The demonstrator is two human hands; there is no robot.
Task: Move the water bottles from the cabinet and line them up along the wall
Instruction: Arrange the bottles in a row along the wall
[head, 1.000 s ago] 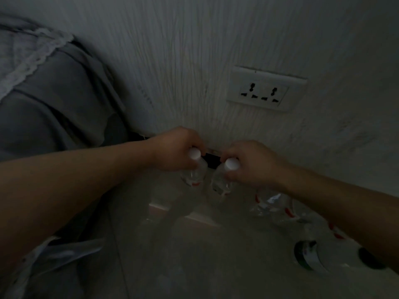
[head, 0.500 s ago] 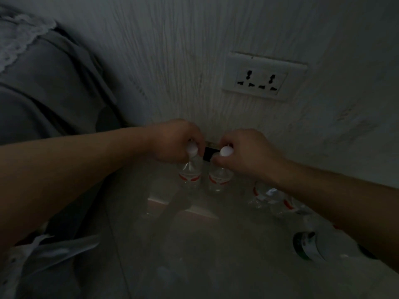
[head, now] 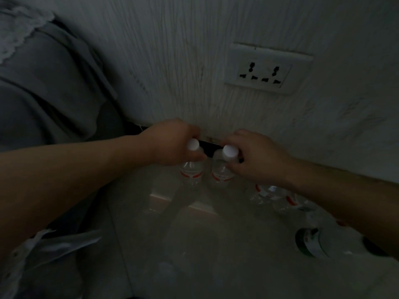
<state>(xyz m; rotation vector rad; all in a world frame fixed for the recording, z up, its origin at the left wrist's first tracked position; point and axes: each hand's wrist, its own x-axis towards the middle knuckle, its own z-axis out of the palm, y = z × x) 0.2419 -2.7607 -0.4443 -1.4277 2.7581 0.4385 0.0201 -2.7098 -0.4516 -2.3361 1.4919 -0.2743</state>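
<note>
Two small clear water bottles with white caps and red labels stand upright side by side on the pale floor at the foot of the wall (head: 194, 61). My left hand (head: 172, 143) grips the neck of the left bottle (head: 192, 171). My right hand (head: 254, 156) holds the neck of the right bottle (head: 221, 171). More red-labelled bottles (head: 267, 194) stand along the wall to the right, partly hidden under my right forearm. The room is dim.
A white double power socket (head: 265, 71) is set in the wall above the bottles. Grey fabric (head: 43, 93) hangs at the left. A larger green-labelled bottle (head: 313, 242) lies on the floor at the right. A white plastic bag (head: 54, 247) lies at lower left.
Both hands have lowered the two bottles from a tilted hold until they stand upright on the floor by the wall. The view has shifted slightly.
</note>
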